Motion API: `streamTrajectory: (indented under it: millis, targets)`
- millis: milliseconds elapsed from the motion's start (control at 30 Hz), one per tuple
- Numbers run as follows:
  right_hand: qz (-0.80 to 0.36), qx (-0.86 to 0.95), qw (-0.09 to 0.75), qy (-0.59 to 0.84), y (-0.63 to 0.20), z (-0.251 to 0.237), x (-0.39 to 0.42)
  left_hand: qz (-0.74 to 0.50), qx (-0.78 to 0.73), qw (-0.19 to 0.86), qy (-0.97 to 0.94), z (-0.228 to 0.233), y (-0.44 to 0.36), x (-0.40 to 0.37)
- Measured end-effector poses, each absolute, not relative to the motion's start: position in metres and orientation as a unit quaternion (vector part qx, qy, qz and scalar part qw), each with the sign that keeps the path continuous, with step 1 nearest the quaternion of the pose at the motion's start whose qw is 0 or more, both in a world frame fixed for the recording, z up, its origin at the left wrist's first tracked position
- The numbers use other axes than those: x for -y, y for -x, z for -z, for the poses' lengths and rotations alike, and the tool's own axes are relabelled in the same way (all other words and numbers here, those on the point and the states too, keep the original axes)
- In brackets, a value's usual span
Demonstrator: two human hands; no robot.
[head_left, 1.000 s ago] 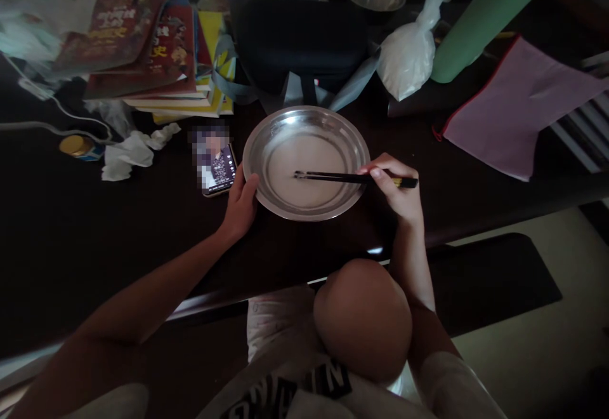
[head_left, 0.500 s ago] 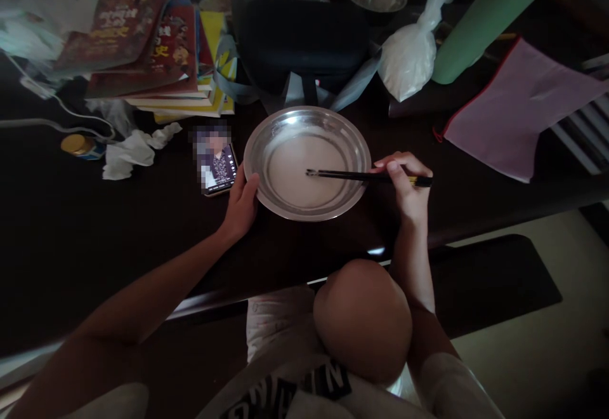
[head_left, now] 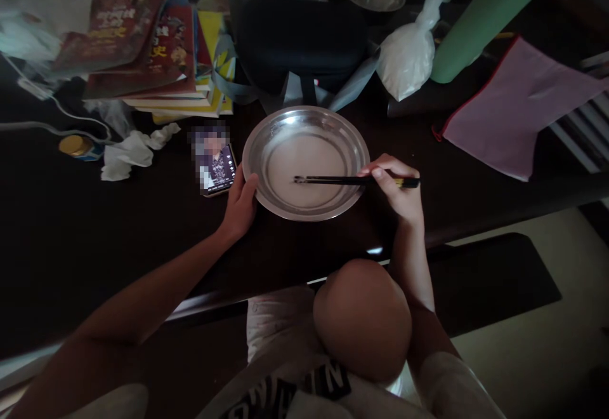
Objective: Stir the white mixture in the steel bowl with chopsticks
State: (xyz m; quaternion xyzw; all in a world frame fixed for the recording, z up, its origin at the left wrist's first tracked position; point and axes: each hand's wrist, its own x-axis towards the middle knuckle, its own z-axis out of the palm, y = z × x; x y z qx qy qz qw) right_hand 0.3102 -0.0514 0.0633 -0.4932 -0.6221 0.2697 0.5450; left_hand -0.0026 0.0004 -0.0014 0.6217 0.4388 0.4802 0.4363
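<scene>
A wide metal bowl [head_left: 349, 200] stands on the dark table and has a whitish layer [head_left: 309, 162] across its bottom. My left hand [head_left: 242, 203] grips the bowl's left rim, thumb on the near edge, with the other fingers partly hidden behind the wall. In my right hand [head_left: 397, 184] is a pair of dark chopsticks [head_left: 337, 180], reaching over the right rim. Their tips are at the whitish layer, near the bowl's middle; whether this is liquid or powder I cannot tell.
Left of the bowl lies a lit phone [head_left: 219, 165], with crumpled tissue [head_left: 126, 155] and a gold-lidded jar [head_left: 78, 146] farther left. Behind are stacked books [head_left: 143, 57], a black case [head_left: 302, 41], a tied white bag [head_left: 406, 60], a green roll [head_left: 480, 32] and a pink pouch [head_left: 509, 114].
My right hand has moved left and slightly nearer to me, taking the chopstick tips leftward within the bowl. The left hand keeps its place on the rim.
</scene>
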Motion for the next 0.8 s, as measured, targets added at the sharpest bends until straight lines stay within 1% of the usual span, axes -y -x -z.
streamTrajectory:
  millis: [67, 167, 233, 333, 400, 500, 567, 700, 733, 800]
  targets:
    - [-0.26, 0.627, 0.54, 0.498, -0.3103, -0.0634, 0.0513, -0.485, -0.44, 0.443, -0.613, 0.001, 0.0021, -0.0005]
    - [-0.233, 0.594, 0.572, 0.516, -0.3113, -0.0632, 0.0517, -0.487, -0.439, 0.448, -0.608, 0.0008, 0.0015, -0.0004]
    - [-0.238, 0.589, 0.578, 0.512, -0.3114, -0.0632, 0.0521, -0.487, -0.442, 0.451, -0.603, 0.0011, 0.0014, -0.0004]
    - [-0.263, 0.622, 0.55, 0.492, -0.3103, -0.0638, 0.0517, -0.488, -0.444, 0.456, -0.597, 0.0017, 0.0015, -0.0004]
    - [-0.255, 0.631, 0.543, 0.492, -0.3102, -0.0638, 0.0513, -0.488, -0.445, 0.458, -0.595, 0.0018, 0.0018, -0.0005]
    - [-0.231, 0.593, 0.578, 0.511, -0.3111, -0.0632, 0.0514, -0.484, -0.444, 0.454, -0.602, 0.0013, 0.0023, -0.0004]
    - [-0.236, 0.579, 0.59, 0.511, -0.3112, -0.0632, 0.0517, -0.482, -0.443, 0.45, -0.607, 0.0007, 0.0024, -0.0001]
    - [-0.264, 0.625, 0.544, 0.493, -0.3101, -0.0642, 0.0511, -0.486, -0.441, 0.474, -0.587, -0.0006, 0.0016, 0.0003]
    - [-0.259, 0.627, 0.543, 0.495, -0.3101, -0.0642, 0.0509, -0.488, -0.439, 0.485, -0.578, -0.0008, 0.0013, 0.0003]
    - [-0.24, 0.609, 0.565, 0.503, -0.3107, -0.0636, 0.0506, -0.493, -0.435, 0.501, -0.562, -0.0009, 0.0009, 0.0001]
